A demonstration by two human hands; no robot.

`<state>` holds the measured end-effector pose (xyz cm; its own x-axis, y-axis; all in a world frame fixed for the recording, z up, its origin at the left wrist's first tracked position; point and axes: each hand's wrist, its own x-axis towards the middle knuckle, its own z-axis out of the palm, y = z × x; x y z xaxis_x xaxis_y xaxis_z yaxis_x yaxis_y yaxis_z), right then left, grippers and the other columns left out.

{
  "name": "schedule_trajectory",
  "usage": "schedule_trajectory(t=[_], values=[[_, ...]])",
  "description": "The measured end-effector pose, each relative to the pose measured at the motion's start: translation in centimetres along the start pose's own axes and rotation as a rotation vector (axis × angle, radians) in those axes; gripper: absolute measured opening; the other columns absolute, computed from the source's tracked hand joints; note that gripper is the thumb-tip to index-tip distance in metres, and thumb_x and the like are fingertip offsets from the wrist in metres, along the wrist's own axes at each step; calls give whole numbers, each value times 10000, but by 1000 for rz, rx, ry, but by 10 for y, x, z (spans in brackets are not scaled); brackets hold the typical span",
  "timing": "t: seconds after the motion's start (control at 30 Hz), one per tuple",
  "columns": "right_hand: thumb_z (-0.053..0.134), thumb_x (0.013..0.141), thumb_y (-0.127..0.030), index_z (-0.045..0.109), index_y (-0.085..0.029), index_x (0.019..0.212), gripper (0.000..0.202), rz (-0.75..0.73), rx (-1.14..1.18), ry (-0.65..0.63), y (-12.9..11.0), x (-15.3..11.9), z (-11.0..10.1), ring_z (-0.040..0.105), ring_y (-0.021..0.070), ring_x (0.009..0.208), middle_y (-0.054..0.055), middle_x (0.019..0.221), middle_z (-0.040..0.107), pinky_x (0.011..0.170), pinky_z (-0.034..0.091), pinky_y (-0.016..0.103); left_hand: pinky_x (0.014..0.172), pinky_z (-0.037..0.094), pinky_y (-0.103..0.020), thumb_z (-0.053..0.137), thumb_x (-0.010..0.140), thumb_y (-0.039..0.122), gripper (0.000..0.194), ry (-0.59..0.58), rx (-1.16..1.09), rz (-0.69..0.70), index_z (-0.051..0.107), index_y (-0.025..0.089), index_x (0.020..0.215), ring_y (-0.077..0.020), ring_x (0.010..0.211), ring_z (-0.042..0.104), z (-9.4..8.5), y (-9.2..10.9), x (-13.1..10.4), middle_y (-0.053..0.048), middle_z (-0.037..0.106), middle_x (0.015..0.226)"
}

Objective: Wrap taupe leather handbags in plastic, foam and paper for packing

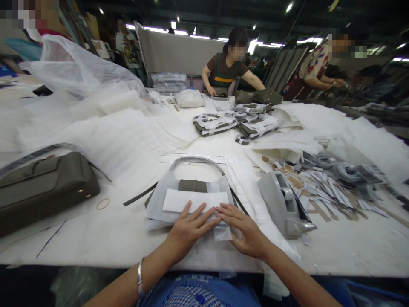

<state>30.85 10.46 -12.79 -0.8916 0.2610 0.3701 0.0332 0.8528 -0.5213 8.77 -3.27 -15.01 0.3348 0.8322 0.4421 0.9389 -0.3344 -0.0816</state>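
In front of me lies a dark olive handbag (192, 185), mostly covered by thin white wrapping sheet (156, 209). Its wrapped handle (194, 159) arches away from me. Across the front is a folded white foam strip (182, 200). My left hand (191, 228) rests on that strip with fingers spread. My right hand (244, 230) is beside it, fingers stretched out and tips meeting the left fingertips. Below them a translucent, tape-like piece (223, 233) hangs over the bag's near edge. Neither hand grips anything. A grey tape dispenser (276, 204) stands to the right.
Another olive bag (47, 185) lies at left near a rubber band (103, 204). Stacked foam sheets (111, 132) spread behind it. Tags (338, 192) and wrapped straps (347, 172) pile up at right. Partly wrapped bags (217, 124) lie farther back, where a co-worker (231, 68) handles bags.
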Motion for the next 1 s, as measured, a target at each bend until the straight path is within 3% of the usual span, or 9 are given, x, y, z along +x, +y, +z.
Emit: schedule_trajectory(t=[0.07, 0.17, 0.27, 0.33, 0.4, 0.53, 0.77, 0.9, 1.0], values=[[523, 788, -40, 636, -233, 1281, 542, 83, 138, -102, -1, 10, -25, 536, 232, 1315, 56, 1313, 661, 1109, 447, 460, 1226, -53, -519, 293, 1058, 222, 450, 36, -3, -1, 374, 323, 1488, -214, 1382, 426, 1, -1, 0, 60, 452, 1510], [499, 856, -72, 703, -250, 1159, 406, 190, 101, -68, 3, 41, -45, 665, 189, 1144, 27, 1172, 736, 1031, 521, 366, 1229, -40, -518, 310, 1057, 218, 432, 56, 3, -1, 430, 334, 1456, -203, 1379, 434, 2, -1, 1, 56, 474, 1495], [503, 947, -197, 628, -210, 1294, 370, 141, -114, -72, 15, 81, -32, 558, 220, 1289, 77, 1335, 645, 1134, 409, 430, 1226, -52, -526, 325, 1057, 229, 415, 58, 6, -8, 464, 339, 1432, -196, 1370, 446, 3, -1, 1, 57, 477, 1492], [521, 970, -301, 545, -159, 1386, 440, 118, -233, -204, 26, 101, -15, 455, 260, 1381, 123, 1438, 551, 1175, 328, 483, 1224, -58, -536, 336, 1056, 238, 404, 66, 8, -15, 482, 342, 1418, -199, 1357, 463, 4, -1, 1, 62, 488, 1482], [508, 984, -374, 515, -115, 1406, 495, 154, -342, -321, 36, 112, 1, 446, 287, 1384, 154, 1450, 530, 1170, 317, 501, 1226, -46, -545, 354, 1052, 238, 400, 74, 15, -16, 487, 347, 1414, -204, 1349, 473, 5, -1, 0, 66, 491, 1479], [449, 1014, -353, 601, -119, 1302, 401, 210, -515, -368, 42, 114, 11, 525, 296, 1309, 148, 1326, 639, 1138, 320, 516, 1230, -18, -553, 366, 1048, 226, 407, 80, 31, -17, 479, 349, 1419, -205, 1355, 467, 6, -1, 0, 68, 480, 1488], [500, 964, -187, 737, -145, 898, 249, 155, -518, -409, 43, 126, -1, 679, 255, 1042, 133, 959, 761, 1069, 376, 512, 1237, 59, -552, 362, 1046, 226, 427, 65, 39, -8, 439, 341, 1450, -208, 1371, 450, 7, -1, -3, 39, 423, 1533], [463, 996, -210, 745, -199, 998, 282, 59, -410, -436, 53, 116, -11, 658, 189, 1120, 70, 1124, 744, 1141, 337, 455, 1235, 68, -552, 355, 1046, 204, 438, 54, 11, -13, 431, 343, 1454, -209, 1378, 439, 8, -2, -3, 45, 435, 1522], [432, 1019, -240, 697, -226, 1178, 310, 64, -235, -272, 47, 86, -18, 592, 191, 1244, 49, 1247, 701, 1165, 340, 463, 1232, 94, -553, 348, 1046, 191, 454, 17, -33, -17, 399, 339, 1472, -216, 1386, 427, 9, -3, -4, 51, 425, 1526]])
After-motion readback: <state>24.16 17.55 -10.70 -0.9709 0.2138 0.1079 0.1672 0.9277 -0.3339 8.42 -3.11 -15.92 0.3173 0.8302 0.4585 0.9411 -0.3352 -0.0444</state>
